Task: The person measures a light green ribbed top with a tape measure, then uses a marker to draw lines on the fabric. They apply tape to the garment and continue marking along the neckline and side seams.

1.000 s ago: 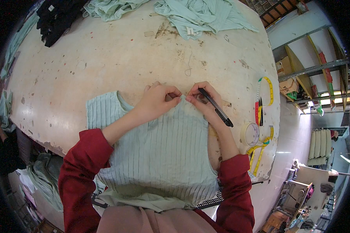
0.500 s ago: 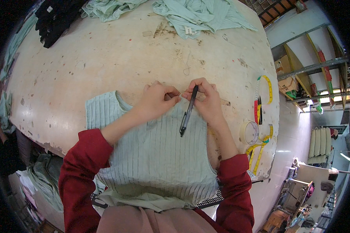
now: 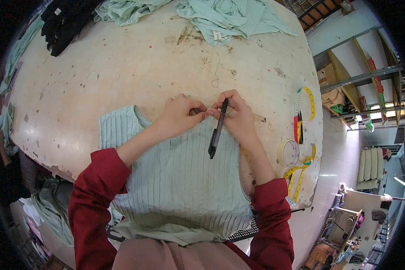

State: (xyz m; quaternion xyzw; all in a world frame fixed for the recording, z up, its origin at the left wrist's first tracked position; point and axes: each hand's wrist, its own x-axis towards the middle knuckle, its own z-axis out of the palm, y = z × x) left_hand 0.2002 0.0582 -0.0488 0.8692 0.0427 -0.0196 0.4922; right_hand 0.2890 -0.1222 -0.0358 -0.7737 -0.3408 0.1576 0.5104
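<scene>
A pale green sleeveless top [image 3: 189, 180] with narrow vertical pleats lies in front of me, its lower end hanging over the near table edge. My left hand [image 3: 180, 116] pinches the top's neckline edge near the right shoulder. Close beside it, my right hand [image 3: 239, 114] has finger and thumb on the same edge. A black pen [image 3: 217, 130] is also held in the right hand, its clip end pointing down toward me over the pleats. The bit of fabric between the fingertips is mostly hidden.
On the worn table [image 3: 121, 67], a yellow tape measure [image 3: 311, 103], scissors [image 3: 300, 128] and a tape roll [image 3: 288, 153] lie at the right. Green garments [image 3: 238, 18] and a black garment [image 3: 65, 22] are heaped at the far side. Shelving [image 3: 360, 67] stands beyond the right edge.
The pen has tilted slightly in my right hand, its lower end turning a little. Both hands stay at the neckline with only tiny finger shifts.
</scene>
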